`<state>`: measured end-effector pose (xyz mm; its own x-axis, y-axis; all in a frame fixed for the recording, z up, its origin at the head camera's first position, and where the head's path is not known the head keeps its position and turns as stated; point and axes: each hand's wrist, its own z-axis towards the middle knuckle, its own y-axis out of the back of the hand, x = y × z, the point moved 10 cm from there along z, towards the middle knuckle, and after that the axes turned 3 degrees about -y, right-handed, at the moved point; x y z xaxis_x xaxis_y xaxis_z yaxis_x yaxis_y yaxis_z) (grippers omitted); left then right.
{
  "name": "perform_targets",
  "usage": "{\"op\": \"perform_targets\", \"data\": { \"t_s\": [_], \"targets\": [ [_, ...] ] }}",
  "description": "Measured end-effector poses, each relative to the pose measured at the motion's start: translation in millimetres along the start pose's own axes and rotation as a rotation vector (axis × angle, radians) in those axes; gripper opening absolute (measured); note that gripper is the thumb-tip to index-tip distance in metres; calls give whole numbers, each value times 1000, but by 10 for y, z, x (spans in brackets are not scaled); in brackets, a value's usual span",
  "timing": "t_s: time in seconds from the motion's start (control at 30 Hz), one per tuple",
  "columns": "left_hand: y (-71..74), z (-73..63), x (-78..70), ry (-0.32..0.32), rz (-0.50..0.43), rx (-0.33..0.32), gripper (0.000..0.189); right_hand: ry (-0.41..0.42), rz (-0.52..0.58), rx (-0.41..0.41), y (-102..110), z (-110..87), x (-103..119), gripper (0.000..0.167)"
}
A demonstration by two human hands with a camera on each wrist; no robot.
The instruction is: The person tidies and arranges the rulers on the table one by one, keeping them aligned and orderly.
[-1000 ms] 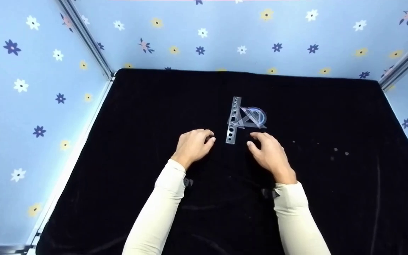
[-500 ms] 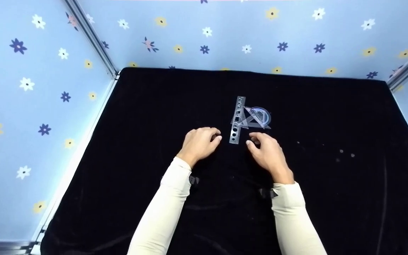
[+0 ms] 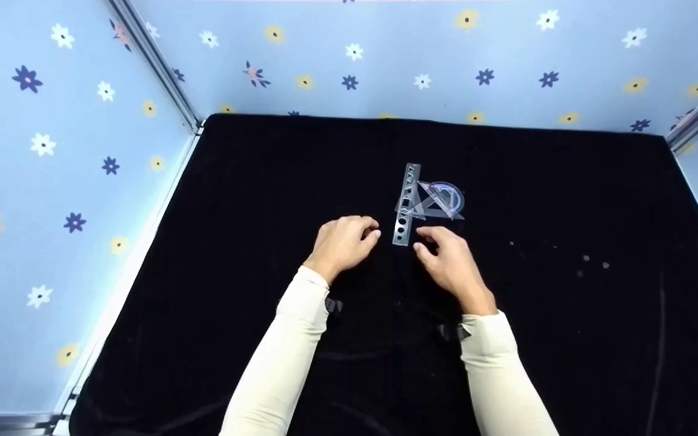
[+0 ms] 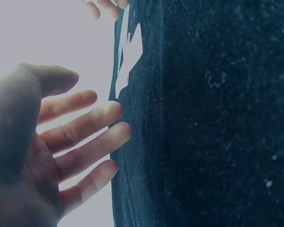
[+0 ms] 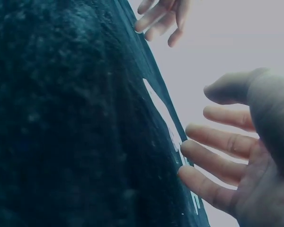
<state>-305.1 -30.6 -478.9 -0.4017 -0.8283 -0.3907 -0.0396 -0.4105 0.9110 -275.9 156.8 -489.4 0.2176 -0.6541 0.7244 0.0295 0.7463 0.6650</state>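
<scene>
A clear plastic ruler [image 3: 406, 209] with a row of cut-out shapes lies on the black cloth, its length running away from me. Against its right side, clear set squares [image 3: 437, 213] overlap a clear protractor [image 3: 460, 198] with a bluish edge. My left hand [image 3: 342, 243] hovers left of the ruler's near end, fingers loosely bent, holding nothing. On the other side, my right hand [image 3: 451, 261] is close to the ruler's near end and just below the set squares, also with nothing in it. Both wrist views show relaxed, spread fingers, with palms turned inward.
Black cloth [image 3: 276, 175] covers the table. Blue flowered panels [image 3: 385, 54] with metal rails [image 3: 158, 66] stand behind and at both sides. Several small pale specks [image 3: 605, 265] dot the cloth at the right.
My right hand has moved left, closer to the ruler's near end. My left hand has come slightly nearer the ruler. The head view has shifted a little; the drawing tools stay in place.
</scene>
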Motion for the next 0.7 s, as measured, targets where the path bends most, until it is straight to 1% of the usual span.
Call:
{"op": "perform_targets", "data": {
  "t_s": [0.2, 0.37, 0.57, 0.7],
  "targets": [
    [-37, 75, 16, 11, -29, 15, 27, 10, -29, 40, -91, -15, -3, 33],
    [-76, 151, 23, 18, -76, 30, 26, 54, -57, 95, -185, -45, 42, 33],
    [-130, 293, -17, -20, -107, 44, 27, 108, -155, 117, -216, -83, 91, 34],
    [-179, 379, -2, -24, -118, 61, 28, 122, -191, 158, -272, -98, 107, 36]
  ]
}}
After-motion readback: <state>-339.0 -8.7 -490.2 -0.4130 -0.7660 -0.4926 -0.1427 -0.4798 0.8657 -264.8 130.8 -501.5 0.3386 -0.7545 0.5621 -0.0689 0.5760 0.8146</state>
